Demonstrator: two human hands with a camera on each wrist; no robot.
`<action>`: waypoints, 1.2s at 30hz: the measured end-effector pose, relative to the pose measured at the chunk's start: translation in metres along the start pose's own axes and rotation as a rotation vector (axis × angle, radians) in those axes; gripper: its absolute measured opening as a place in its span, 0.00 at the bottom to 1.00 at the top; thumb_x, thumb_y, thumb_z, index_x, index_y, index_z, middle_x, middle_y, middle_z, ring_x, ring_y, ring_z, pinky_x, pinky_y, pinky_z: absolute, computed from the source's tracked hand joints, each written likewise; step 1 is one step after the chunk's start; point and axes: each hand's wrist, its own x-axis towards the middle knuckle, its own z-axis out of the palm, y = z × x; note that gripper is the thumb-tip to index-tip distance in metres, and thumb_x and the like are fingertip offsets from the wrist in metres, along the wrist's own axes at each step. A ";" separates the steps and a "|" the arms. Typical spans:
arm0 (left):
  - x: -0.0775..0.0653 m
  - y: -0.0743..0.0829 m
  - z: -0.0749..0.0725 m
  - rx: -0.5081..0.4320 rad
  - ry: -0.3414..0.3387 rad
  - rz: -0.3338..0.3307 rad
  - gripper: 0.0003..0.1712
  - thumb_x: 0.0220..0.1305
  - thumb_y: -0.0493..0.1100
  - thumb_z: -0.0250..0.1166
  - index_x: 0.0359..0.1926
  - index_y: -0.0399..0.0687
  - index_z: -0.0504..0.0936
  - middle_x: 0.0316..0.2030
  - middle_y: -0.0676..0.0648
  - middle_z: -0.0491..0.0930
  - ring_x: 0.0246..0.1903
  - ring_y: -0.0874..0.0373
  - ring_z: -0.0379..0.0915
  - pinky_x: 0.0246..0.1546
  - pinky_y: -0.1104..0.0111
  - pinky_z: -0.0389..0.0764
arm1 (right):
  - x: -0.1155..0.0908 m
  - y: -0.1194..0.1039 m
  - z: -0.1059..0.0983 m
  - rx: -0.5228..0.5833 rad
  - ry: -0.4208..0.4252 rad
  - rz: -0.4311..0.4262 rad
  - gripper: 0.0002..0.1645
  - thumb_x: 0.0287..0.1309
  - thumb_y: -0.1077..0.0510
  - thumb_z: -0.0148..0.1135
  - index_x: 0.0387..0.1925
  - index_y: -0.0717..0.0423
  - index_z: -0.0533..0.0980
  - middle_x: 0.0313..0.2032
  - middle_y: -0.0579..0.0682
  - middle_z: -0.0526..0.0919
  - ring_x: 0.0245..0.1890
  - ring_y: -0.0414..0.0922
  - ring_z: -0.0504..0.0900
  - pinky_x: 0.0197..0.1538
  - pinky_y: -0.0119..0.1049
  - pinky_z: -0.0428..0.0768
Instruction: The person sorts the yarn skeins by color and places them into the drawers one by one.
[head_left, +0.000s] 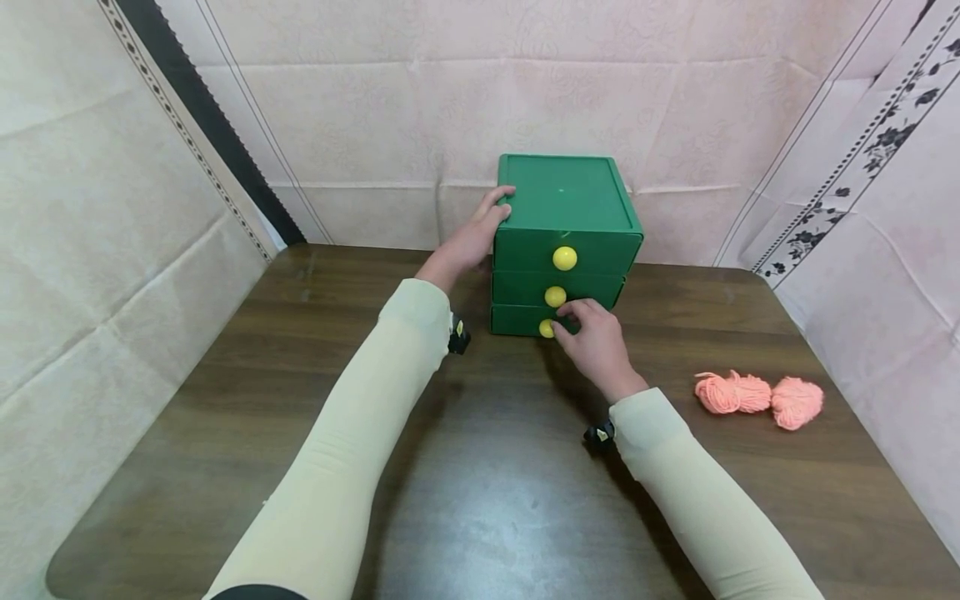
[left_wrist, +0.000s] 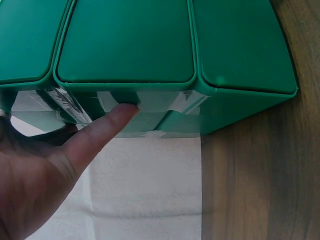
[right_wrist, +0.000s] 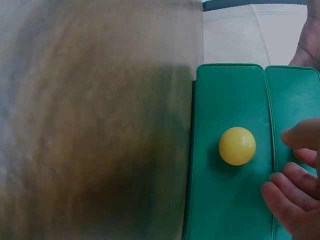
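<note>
A green three-drawer box (head_left: 566,196) stands at the back of the table, a round yellow knob on each drawer front. My left hand (head_left: 474,237) rests against the box's upper left edge. In the left wrist view its straight thumb (left_wrist: 102,131) presses the taped side, while the other fingers are mostly hidden. My right hand (head_left: 596,340) is at the lower drawers, its thumb beside the bottom knob (head_left: 547,328) and its index finger just under the middle knob (head_left: 555,297). In the right wrist view, its thumb and fingers (right_wrist: 285,200) are spread apart, beside the bottom knob (right_wrist: 237,146).
Two bundles of coral-pink yarn (head_left: 797,403) lie at the right of the brown wooden table (head_left: 480,500). A pale patterned cloth (head_left: 465,100) hangs right behind the box and along both sides. Black wrist cameras (head_left: 458,335) sit at both cuffs.
</note>
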 end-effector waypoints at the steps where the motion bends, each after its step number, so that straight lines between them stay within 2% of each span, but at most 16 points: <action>1: 0.000 0.000 0.000 -0.001 0.000 -0.002 0.28 0.77 0.57 0.34 0.74 0.74 0.45 0.76 0.50 0.41 0.67 0.42 0.55 0.50 0.40 0.74 | 0.000 0.000 0.001 0.000 -0.008 0.003 0.12 0.59 0.56 0.66 0.41 0.60 0.80 0.42 0.56 0.81 0.43 0.51 0.80 0.46 0.47 0.81; 9: 0.000 -0.001 -0.001 0.016 -0.002 -0.003 0.28 0.77 0.57 0.34 0.74 0.76 0.44 0.76 0.50 0.42 0.69 0.46 0.53 0.58 0.42 0.69 | 0.000 0.003 0.008 -0.028 -0.081 0.014 0.16 0.58 0.55 0.67 0.45 0.59 0.80 0.44 0.56 0.81 0.44 0.52 0.80 0.45 0.46 0.81; 17: 0.000 -0.001 0.000 0.001 0.000 -0.007 0.27 0.77 0.58 0.34 0.74 0.77 0.45 0.76 0.50 0.42 0.69 0.45 0.54 0.58 0.43 0.70 | 0.004 0.002 0.011 -0.043 -0.163 0.013 0.18 0.59 0.55 0.66 0.49 0.61 0.80 0.48 0.56 0.82 0.46 0.52 0.81 0.48 0.46 0.81; 22: 0.001 -0.002 0.000 -0.001 0.005 -0.010 0.27 0.77 0.58 0.34 0.73 0.78 0.46 0.76 0.51 0.43 0.70 0.46 0.53 0.59 0.44 0.69 | 0.006 0.000 0.013 -0.051 -0.170 0.001 0.17 0.58 0.56 0.67 0.47 0.61 0.81 0.46 0.55 0.82 0.44 0.51 0.81 0.47 0.46 0.80; 30: 0.002 -0.002 -0.001 0.003 0.005 -0.011 0.27 0.77 0.57 0.34 0.73 0.78 0.45 0.76 0.51 0.42 0.70 0.47 0.52 0.59 0.45 0.69 | 0.007 -0.002 0.016 -0.107 -0.163 -0.067 0.12 0.57 0.60 0.67 0.43 0.61 0.84 0.41 0.56 0.80 0.42 0.52 0.82 0.48 0.47 0.81; 36: 0.001 -0.002 -0.001 0.010 0.008 -0.011 0.27 0.77 0.58 0.34 0.73 0.78 0.45 0.76 0.51 0.42 0.70 0.47 0.53 0.58 0.45 0.70 | 0.008 -0.002 0.016 -0.118 -0.169 -0.070 0.13 0.57 0.61 0.67 0.44 0.61 0.83 0.42 0.56 0.80 0.44 0.52 0.82 0.49 0.47 0.81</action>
